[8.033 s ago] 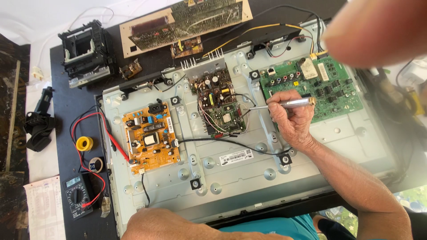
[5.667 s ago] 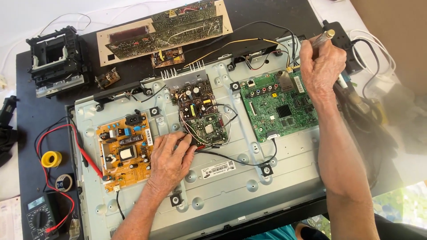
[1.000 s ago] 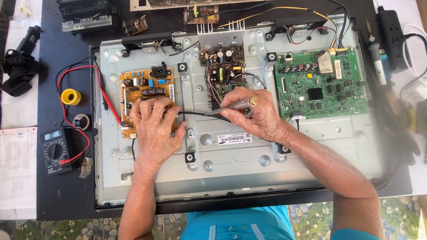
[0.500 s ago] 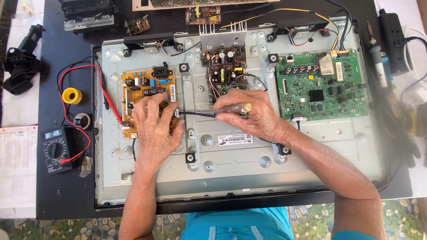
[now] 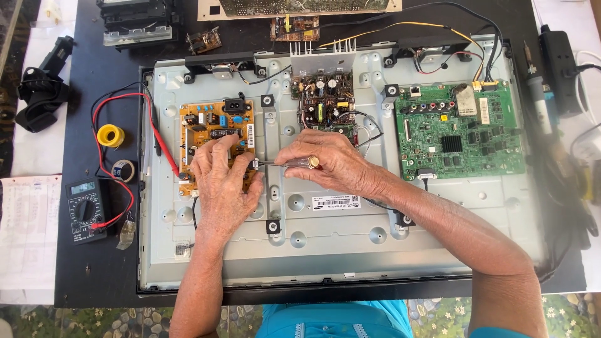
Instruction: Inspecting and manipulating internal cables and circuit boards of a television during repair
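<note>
In the head view, the left hand (image 5: 220,181) lies flat with fingers spread on the orange rectangular circuit board (image 5: 210,128) while the right hand (image 5: 328,164) pinches a thin metal-shafted screwdriver (image 5: 282,163), its tip at the board's right edge, on the grey metal television back panel (image 5: 350,250).

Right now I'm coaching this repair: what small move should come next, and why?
Probably turn the screwdriver in place: the right hand holds it level, tip at the orange board's right edge, where the left hand rests on the board.
</note>
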